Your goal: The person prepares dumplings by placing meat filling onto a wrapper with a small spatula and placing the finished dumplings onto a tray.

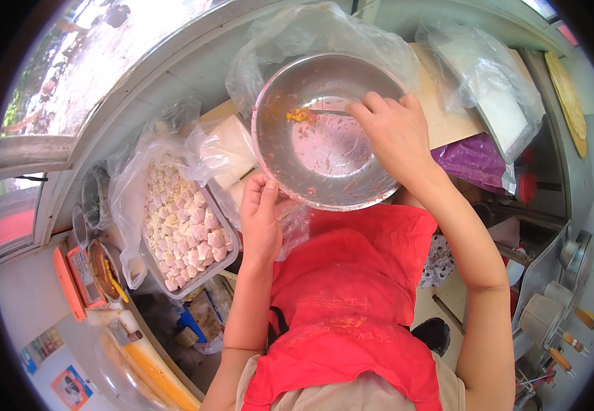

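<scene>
A wide stainless steel bowl [333, 138], its inside smeared with pinkish residue, sits in front of me. My left hand [262, 216] grips its near left rim, thumb at the edge; the other fingers are partly hidden. Over the bowl, my right hand [392, 131] pinches a thin metal utensil [327, 112]. Small yellow and orange bits of filling [301, 115] cling around its far end. Left of the bowl, a grey tray [230, 257] holds many folded, floury dumplings [189, 226], partly covered by clear plastic. Pale wrapper sheets [227, 146] lie under plastic between tray and bowl.
Clear plastic bags [322, 31] bunch behind the bowl. A plastic-covered white tray [502, 113] lies at right on a wooden board [446, 103], above a purple bag [469, 162]. Pots [541, 313] stand lower right; a red scale [78, 277] is at left.
</scene>
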`<state>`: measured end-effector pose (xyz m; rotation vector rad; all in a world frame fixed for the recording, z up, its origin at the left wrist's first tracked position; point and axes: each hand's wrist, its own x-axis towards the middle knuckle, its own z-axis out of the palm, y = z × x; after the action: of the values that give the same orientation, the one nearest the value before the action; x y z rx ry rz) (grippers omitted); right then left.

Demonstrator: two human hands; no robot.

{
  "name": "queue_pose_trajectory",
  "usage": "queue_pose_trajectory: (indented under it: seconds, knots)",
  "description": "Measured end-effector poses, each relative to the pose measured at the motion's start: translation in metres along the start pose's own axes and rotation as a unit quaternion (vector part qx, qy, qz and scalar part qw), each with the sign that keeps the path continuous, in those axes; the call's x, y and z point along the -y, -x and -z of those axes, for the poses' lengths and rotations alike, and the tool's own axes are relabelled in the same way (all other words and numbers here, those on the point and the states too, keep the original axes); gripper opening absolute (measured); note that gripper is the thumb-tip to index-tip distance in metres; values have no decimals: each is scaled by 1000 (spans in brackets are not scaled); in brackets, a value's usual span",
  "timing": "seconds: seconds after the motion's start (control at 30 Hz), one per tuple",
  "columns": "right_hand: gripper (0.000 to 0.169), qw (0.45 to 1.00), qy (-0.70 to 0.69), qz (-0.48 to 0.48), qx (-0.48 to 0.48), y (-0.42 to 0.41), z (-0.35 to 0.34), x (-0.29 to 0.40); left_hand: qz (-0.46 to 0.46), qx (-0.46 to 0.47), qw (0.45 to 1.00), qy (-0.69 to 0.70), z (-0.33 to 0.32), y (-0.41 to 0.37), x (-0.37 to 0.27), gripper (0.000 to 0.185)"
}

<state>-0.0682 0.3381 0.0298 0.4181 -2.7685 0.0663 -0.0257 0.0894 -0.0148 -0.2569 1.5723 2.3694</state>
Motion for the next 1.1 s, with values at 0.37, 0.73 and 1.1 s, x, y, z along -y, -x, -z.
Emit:
queue_pose_trajectory:
  seconds: [0.37, 0.73, 1.1]
  knots:
    - [22, 999, 20, 35, -6, -3, 4, -11, 0, 13, 1000, 17, 3, -1, 2, 14]
    - [21, 998, 6, 66, 16, -4, 0, -11, 2, 11, 1000, 15, 0, 0, -2, 13]
    - [21, 996, 3, 84, -7, -3, -4, -5, -74, -20, 971, -225, 9, 11, -10, 14]
